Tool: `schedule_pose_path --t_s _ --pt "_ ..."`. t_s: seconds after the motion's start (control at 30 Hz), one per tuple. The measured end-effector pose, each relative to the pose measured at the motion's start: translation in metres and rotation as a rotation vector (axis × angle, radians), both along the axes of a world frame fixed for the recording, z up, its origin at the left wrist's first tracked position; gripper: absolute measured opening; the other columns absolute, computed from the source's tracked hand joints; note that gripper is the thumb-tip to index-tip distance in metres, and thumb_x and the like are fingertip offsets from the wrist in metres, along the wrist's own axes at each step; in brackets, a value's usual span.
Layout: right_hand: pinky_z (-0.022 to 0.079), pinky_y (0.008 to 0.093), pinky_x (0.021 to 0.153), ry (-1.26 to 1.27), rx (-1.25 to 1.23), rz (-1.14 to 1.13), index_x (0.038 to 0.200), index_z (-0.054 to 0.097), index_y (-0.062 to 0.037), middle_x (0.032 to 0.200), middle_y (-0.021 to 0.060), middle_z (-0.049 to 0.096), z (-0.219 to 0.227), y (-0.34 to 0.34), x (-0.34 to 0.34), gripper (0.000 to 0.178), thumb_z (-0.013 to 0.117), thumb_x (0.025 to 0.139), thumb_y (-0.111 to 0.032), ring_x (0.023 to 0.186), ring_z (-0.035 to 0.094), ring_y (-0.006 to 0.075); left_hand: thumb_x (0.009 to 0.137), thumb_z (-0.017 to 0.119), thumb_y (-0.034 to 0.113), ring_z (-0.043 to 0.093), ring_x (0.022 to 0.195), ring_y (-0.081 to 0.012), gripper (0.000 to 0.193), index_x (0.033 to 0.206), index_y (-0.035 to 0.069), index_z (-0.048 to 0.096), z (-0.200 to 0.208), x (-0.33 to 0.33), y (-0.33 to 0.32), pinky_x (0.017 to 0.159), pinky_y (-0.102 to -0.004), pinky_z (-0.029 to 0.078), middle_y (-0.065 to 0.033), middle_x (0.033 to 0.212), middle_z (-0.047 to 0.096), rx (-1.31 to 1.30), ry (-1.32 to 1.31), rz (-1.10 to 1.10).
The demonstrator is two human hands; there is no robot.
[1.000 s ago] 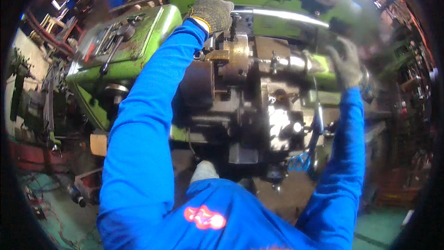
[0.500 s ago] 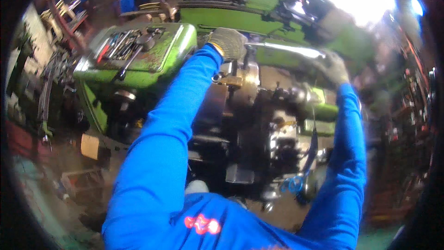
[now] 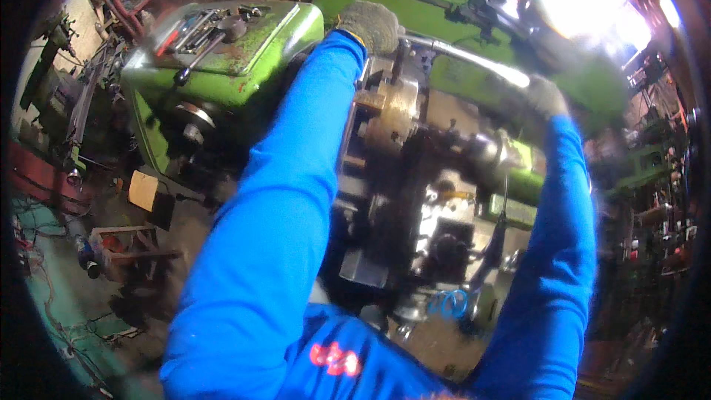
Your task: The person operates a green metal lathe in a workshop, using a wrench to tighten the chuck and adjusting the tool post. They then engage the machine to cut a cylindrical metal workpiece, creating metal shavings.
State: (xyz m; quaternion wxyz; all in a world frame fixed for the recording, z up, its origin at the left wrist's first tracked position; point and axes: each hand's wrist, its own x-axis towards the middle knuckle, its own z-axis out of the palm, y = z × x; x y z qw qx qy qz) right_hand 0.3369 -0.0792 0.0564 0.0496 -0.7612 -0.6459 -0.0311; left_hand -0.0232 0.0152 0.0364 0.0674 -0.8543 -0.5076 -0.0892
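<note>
- On the left, the green machine housing [image 3: 281, 37] carried loose hand tools [image 3: 194, 30], lying as in the earlier frames; they overlapped too much to count.
- On the near side, a red emblem [image 3: 335, 360] marked the blue garment [image 3: 370, 378], too blurred to read.
- Farther off, the gloved left hand [image 3: 372, 27] had its grip curled over the left end of the metal bar [image 3: 474, 61]; the fingertips were hidden.
- Just on the near side of that hand, the round brassy workpiece [image 3: 400, 107] showed partly, the blue sleeve [image 3: 296, 163] covering parts to its left.
- The bar ran between both hands on the far side of the machine, slanting more than half a second earlier, though the view had also tilted.
- On the right, the gloved right hand [image 3: 546, 96], spread and apart from the bar a second earlier, had its grip closed round the bar's right end; blur softened its fingers.
- At far right, white glare washed out the background.
</note>
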Motion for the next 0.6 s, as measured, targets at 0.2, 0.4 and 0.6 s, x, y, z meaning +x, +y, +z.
schedule_pose_path --t_s 0.2,0.4,0.6 --pt "0.047 0.0437 0.1 -0.124 -0.021 -0.018 0.124 0.065 -0.0021 0.122 0.0256 0.066 -0.025 0.023 0.045 0.06 0.059 0.091 -0.052 0.116 0.063 0.0375 0.088 0.056 0.031 0.068 0.101 -0.0366 0.033 0.113 0.021 0.074 -0.016 -0.005 0.017 0.088 -0.0487 0.054 -0.0121 0.11 0.073 0.042 0.066 -0.142" --pt "0.048 0.0389 0.101 -0.041 0.143 -0.004 0.131 0.062 -0.0052 0.125 0.016 0.066 -0.006 -0.022 0.006 0.055 0.069 0.09 -0.042 0.119 0.062 0.0305 0.084 0.058 0.029 0.071 0.096 -0.0335 0.031 0.107 0.017 0.074 -0.012 -0.009 0.008 0.084 -0.0482 0.056 -0.0143 0.102 0.073 0.09 0.028 -0.189" --pt "0.038 0.0476 0.113 0.766 0.881 -0.034 0.133 0.052 -0.0152 0.145 0.0109 0.047 -0.034 -0.159 -0.058 0.05 0.059 0.095 -0.047 0.135 0.047 0.0326 0.083 0.061 0.039 0.07 0.099 -0.0352 0.037 0.108 0.014 0.074 -0.004 -0.012 -0.023 0.086 -0.0484 0.055 -0.0156 0.105 0.073 0.067 -0.173 -0.369"
